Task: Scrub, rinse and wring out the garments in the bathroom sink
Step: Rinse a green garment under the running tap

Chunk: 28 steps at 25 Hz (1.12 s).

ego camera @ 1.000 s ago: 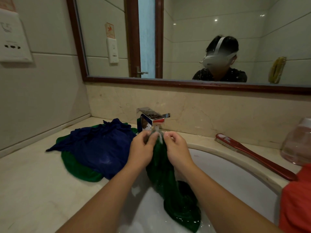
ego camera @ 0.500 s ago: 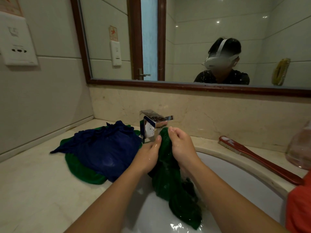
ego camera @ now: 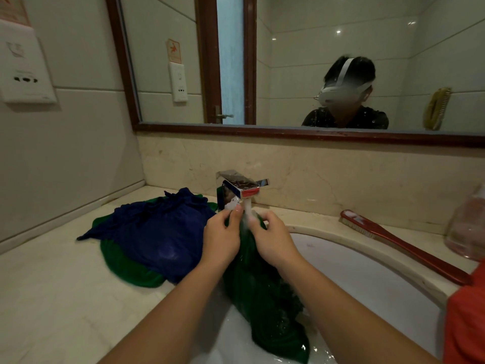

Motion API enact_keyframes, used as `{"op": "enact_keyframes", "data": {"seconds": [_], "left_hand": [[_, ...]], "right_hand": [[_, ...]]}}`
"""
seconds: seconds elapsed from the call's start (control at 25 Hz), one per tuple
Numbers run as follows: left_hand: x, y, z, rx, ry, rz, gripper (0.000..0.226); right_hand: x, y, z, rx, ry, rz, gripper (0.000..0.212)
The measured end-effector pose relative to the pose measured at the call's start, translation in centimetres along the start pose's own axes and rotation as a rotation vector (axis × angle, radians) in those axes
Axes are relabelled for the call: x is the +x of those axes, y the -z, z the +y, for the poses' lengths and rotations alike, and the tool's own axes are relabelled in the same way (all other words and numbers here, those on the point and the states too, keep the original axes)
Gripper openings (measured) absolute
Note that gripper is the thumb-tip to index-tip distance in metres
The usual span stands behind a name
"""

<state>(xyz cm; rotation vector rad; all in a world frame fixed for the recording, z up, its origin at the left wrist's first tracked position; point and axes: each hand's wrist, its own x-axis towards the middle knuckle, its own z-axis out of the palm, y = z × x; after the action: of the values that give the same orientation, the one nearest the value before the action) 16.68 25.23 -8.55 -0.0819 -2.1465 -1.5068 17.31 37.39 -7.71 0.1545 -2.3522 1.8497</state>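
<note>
- Green garment [ego camera: 258, 292] hangs bunched between both hands; its top end is up under the faucet [ego camera: 242, 189] spout and its wet lower end trails down into the sink [ego camera: 372, 279] bowl.
- Left hand [ego camera: 220, 239] grips the top of the green garment from the left, fingers curled round the cloth and thumb tip up beside the spout.
- Right hand [ego camera: 273, 241] grips the same bunch from the right, fingers curled and clamped on the cloth.
- Hands sit close together, knuckles nearly meeting, with only a narrow strip of cloth showing between them.
- Water stream [ego camera: 246, 210] drops from the spout onto that strip, right between the fingers.
- Blue garment [ego camera: 162, 232] is heaped on the counter [ego camera: 52, 298] just left of the left hand, on top of another green cloth [ego camera: 126, 266]. The heap's right edge is near the left wrist and forearm.
- Faucet body stands directly behind the hands, close, with the backsplash and mirror frame [ego camera: 288, 134] beyond it.
- Widest open part of the bowl lies to the right of the hanging cloth, out to the curved rim.
- Red-handled brush [ego camera: 404, 248] lies along the rim on the right, bristle head toward the wall, well apart from the right hand.
- Clear container [ego camera: 469, 227] stands at the far right edge, beside the brush.
- Orange-red item [ego camera: 467, 324] is in the lower right corner, cropped; cannot tell what it is.
</note>
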Motion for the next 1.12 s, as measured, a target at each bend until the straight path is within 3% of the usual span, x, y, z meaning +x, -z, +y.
{"op": "enact_keyframes", "data": {"seconds": [0.2,0.36,0.52,0.6,0.72,0.8,1.12], "left_hand": [[0.1,0.1,0.3,-0.113,0.076,-0.002,0.044],[-0.3,-0.1,0.8,-0.114,0.096,-0.174,0.055],[-0.5,-0.5,0.0,0.057,0.132,-0.386,0.058],[-0.6,-0.5,0.2,0.113,0.071,-0.317,0.058],[-0.8,-0.2,1.5,0.09,-0.051,-0.005,0.043],[-0.6,0.0,2.0,0.048,-0.076,0.112,0.04],[0.1,0.2,1.2,0.079,0.135,0.126,0.043]], "right_hand": [[0.2,0.2,-0.3,0.142,0.015,0.123,0.019],[0.7,1.2,-1.0,0.236,0.041,0.252,0.022],[1.0,1.8,-1.6,0.282,0.099,0.272,0.021],[1.1,1.9,-1.5,0.298,0.102,0.28,0.021],[1.2,2.1,-1.5,0.294,0.121,0.305,0.02],[1.4,2.0,-1.2,0.262,0.129,0.316,0.018],[1.1,0.2,0.1,0.147,-0.001,0.14,0.019]]}}
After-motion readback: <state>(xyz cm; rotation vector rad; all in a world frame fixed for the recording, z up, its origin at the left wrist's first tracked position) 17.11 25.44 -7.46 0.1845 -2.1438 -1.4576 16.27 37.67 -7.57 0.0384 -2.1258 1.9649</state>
